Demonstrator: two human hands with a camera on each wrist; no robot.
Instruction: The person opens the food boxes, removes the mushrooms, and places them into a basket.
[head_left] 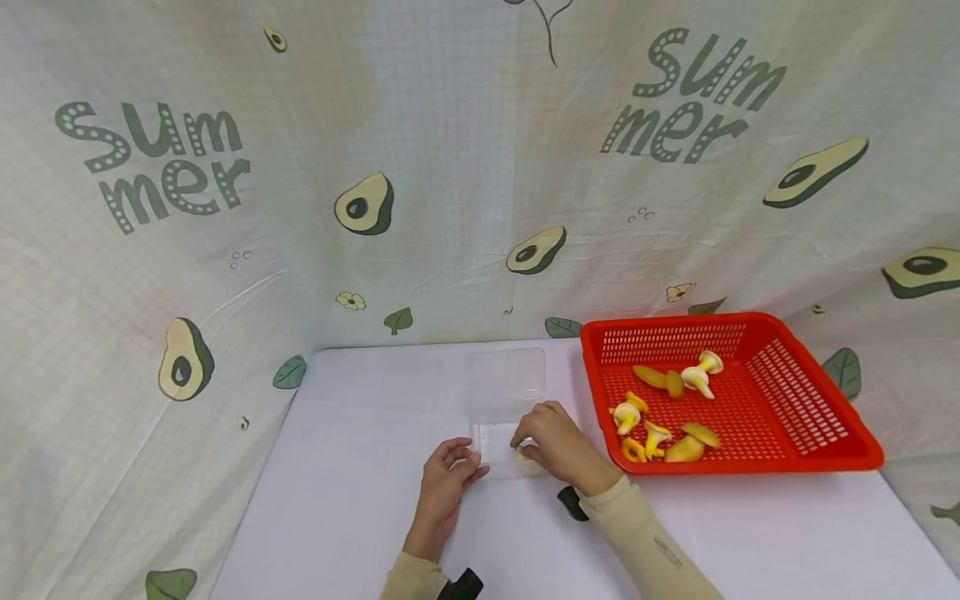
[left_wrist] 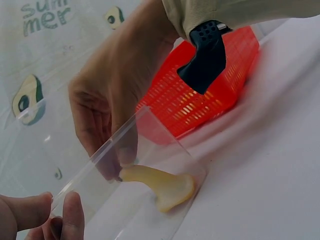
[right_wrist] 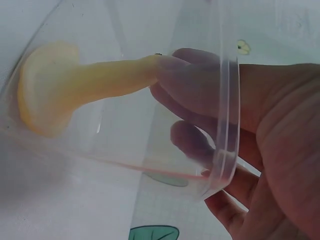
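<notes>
A clear plastic box point(head_left: 487, 442) with its hinged lid point(head_left: 506, 372) folded back lies on the white table. My left hand point(head_left: 446, 483) pinches the box's rim at the left side, between thumb and finger. Reaching in from the right, my right hand point(head_left: 561, 446) pinches the stem end of a yellowish mushroom point(right_wrist: 102, 82). That mushroom is inside the box, its flared cap down in a near corner, seen through the transparent wall in both wrist views. In the head view the right hand covers most of it.
A red plastic basket point(head_left: 750, 467) stands to the right of the box. In it lie several mushrooms: brown ones point(head_left: 686, 448), white-capped ones point(head_left: 697, 381) and yellow trumpet-shaped ones point(head_left: 656, 437). A printed cloth point(head_left: 450, 283) hangs behind the table.
</notes>
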